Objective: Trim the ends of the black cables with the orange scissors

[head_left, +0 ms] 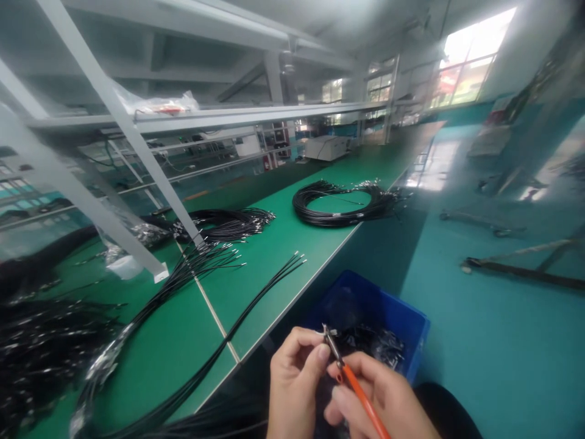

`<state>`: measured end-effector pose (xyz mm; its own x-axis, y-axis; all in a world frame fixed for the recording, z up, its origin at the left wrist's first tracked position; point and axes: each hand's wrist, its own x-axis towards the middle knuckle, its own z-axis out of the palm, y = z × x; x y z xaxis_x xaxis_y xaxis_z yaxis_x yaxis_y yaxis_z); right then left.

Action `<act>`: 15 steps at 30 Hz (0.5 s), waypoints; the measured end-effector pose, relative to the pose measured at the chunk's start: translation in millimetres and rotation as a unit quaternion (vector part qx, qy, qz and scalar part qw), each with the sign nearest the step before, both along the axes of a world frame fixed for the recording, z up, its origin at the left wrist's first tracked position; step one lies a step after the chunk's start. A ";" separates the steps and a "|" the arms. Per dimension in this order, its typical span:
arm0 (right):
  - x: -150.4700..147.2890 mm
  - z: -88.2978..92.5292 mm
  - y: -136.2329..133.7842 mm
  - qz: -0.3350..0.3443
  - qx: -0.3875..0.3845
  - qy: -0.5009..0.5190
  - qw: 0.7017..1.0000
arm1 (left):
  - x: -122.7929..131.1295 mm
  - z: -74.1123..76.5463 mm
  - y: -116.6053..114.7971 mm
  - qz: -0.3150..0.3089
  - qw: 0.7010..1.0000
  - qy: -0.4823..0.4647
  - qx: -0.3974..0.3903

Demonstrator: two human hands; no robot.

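Note:
My left hand [297, 381] is closed in a pinch over the blue bin, fingertips at the jaws of the pliers. What it pinches is mostly hidden; a small pale piece shows at the fingertips. My right hand [377, 390] wraps round orange-handled pliers [361, 393], their narrow metal jaws pointing up and away, close to the left thumb. A blue bin [418, 335] with dark and shiny small items stands below the hands. To the left, a bundle of black cables [242, 317] with silvery ends lies along the bench edge.
The green bench [269, 244] carries a coil of black cables [333, 216], more cable bundles [233, 222] and a dark pile [41, 347]. White shelf posts [132, 140] rise on its left. A wheeled stand [521, 271] is on the floor at right.

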<state>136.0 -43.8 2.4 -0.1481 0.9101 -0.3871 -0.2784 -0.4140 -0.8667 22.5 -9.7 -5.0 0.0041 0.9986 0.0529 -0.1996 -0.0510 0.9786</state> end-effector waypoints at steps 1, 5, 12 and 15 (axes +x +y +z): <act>-0.1 -2.1 0.5 0.000 0.003 0.003 1.000 | -0.1 -0.5 0.0 0.004 1.000 0.010 0.003; 0.5 -8.7 1.9 -0.006 0.009 -0.003 1.000 | -0.9 -5.3 1.5 0.003 0.999 0.041 0.010; 3.6 -3.5 2.1 0.003 0.003 -0.050 0.999 | -2.6 -8.4 4.8 -0.011 0.998 0.064 0.007; 4.3 -2.3 3.0 0.006 0.000 -0.055 0.998 | -1.9 -4.8 4.0 -0.011 0.998 0.064 -0.004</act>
